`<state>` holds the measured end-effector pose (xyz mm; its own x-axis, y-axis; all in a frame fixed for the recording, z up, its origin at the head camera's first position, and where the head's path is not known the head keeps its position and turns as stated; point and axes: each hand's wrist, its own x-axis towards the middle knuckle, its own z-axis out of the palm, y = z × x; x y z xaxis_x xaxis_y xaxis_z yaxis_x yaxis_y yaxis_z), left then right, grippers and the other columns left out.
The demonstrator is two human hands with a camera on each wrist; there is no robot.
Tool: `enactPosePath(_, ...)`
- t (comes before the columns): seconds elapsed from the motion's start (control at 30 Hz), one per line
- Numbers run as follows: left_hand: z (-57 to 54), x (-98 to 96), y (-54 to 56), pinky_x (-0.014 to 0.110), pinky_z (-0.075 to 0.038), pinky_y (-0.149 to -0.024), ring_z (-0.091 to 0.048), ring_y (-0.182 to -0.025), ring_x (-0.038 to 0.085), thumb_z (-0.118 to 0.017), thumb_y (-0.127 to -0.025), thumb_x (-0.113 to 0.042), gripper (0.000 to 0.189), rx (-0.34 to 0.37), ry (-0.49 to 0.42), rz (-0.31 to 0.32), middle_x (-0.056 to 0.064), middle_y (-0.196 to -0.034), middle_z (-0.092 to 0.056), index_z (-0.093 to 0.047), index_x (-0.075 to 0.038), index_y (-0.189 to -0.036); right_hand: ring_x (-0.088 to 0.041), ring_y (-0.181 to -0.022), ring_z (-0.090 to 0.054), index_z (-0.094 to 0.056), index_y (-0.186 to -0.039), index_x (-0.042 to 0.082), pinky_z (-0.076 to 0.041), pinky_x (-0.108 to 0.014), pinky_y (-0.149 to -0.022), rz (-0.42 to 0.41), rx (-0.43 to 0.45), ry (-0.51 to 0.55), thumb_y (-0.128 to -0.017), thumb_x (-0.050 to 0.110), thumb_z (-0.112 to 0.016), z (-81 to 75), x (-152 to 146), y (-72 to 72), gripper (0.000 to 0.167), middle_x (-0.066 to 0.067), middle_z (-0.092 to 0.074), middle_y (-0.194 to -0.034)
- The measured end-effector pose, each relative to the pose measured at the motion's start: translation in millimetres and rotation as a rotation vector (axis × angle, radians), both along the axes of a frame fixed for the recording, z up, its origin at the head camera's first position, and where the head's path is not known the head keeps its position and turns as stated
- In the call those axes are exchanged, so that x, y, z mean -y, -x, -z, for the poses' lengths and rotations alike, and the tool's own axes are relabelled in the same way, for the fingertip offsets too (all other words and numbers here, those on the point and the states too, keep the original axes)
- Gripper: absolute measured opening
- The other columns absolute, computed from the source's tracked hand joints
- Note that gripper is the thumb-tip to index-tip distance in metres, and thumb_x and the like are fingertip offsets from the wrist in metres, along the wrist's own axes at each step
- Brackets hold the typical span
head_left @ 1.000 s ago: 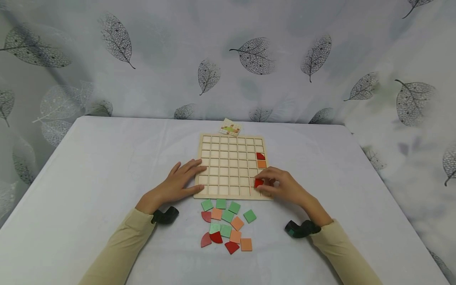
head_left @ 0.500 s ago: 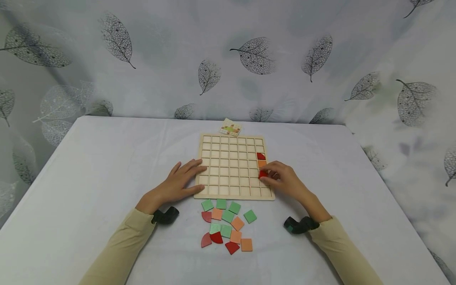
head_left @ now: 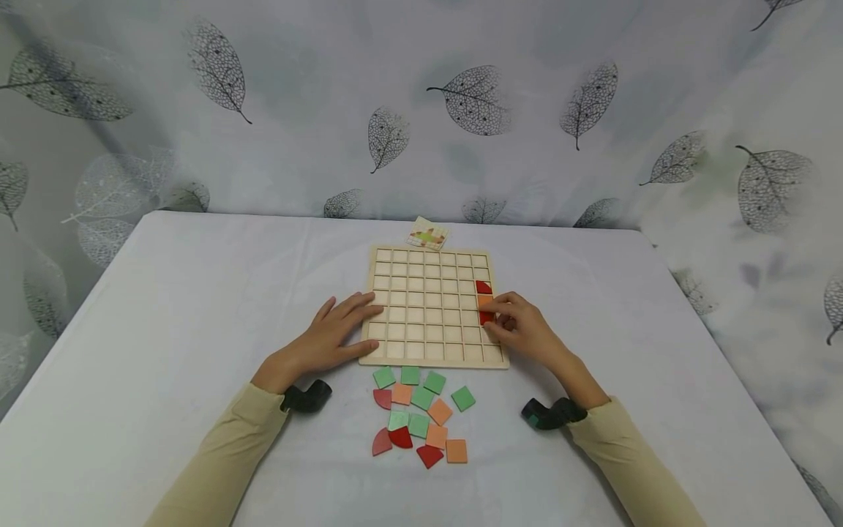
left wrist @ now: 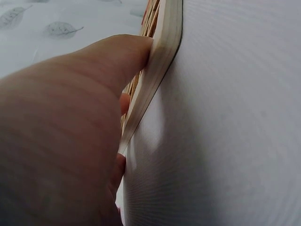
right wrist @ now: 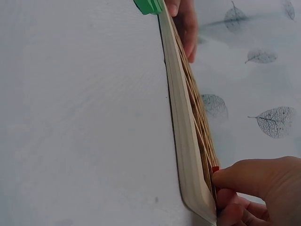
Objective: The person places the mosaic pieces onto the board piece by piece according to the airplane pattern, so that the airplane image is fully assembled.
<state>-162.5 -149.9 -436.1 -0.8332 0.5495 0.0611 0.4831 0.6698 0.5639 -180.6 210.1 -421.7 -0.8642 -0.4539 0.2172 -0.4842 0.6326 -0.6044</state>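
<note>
A wooden grid board (head_left: 421, 364) lies on the white table. My left hand (head_left: 332, 333) rests on its left edge with the fingers spread and straight; the left wrist view shows the thumb (left wrist: 127, 54) on the board's rim. At the right-hand column, my right hand (head_left: 523, 326) pinches a red tile (head_left: 486, 318) between thumb and fingertips, over the cell just below an orange square tile (head_left: 484, 300). Above that orange tile sits a red quarter-circle tile (head_left: 484, 287) in its cell. Fingers cover part of the pinched tile, so whether it lies flat cannot be told.
Loose tiles lie in front of the board: green squares (head_left: 421, 397), orange squares (head_left: 456, 451) and red quarter-circles (head_left: 429, 456). A small patterned card (head_left: 428, 234) lies behind the board's far edge. Leaf-print cloth (head_left: 296, 110) hangs behind the table.
My right hand has carried the red tile away from me and slightly right, from a lower cell to the one beneath the orange tile. The left hand stays on the board's edge.
</note>
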Motion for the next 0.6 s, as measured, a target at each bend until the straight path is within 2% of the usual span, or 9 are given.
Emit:
enactPosePath(0.2,-1.1,0.0,-0.4,0.059,-0.005,-0.116,-0.021,-0.147,0.035,-0.065,-0.093,-0.034,0.060,0.001,-0.004,0.000,0.011,-0.157,-0.030,-0.046,-0.012,-0.145,-0.017,-0.073,-0.058,-0.070,-0.113,-0.003,-0.050,-0.025,-0.065,0.017,-0.006,0.010,-0.086,-0.002,-0.071,1.6,1.0,-1.6,0.028,-0.018,-0.058,-0.105)
enactPosePath(0.43,-0.2,0.3,-0.1,0.059,-0.005,-0.116,-0.021,-0.147,0.034,-0.065,-0.093,-0.035,0.060,-0.001,-0.003,0.000,0.011,-0.157,-0.030,-0.045,-0.013,-0.145,-0.020,-0.078,-0.052,-0.075,-0.106,0.001,-0.044,-0.027,-0.065,0.040,-0.013,0.005,-0.087,-0.002,-0.070,3.3,1.4,-2.4,0.020,-0.016,-0.058,-0.105)
enactPosePath(0.6,-0.2,0.4,-0.3,0.059,-0.005,-0.116,-0.021,-0.147,0.034,-0.065,-0.093,-0.035,0.060,0.001,0.000,-0.003,0.011,-0.157,-0.030,-0.045,-0.012,-0.145,-0.019,-0.076,-0.052,-0.075,-0.105,0.001,-0.044,-0.027,-0.064,0.035,-0.011,0.011,-0.087,-0.003,-0.069,2.8,2.2,-2.7,0.019,-0.017,-0.059,-0.105)
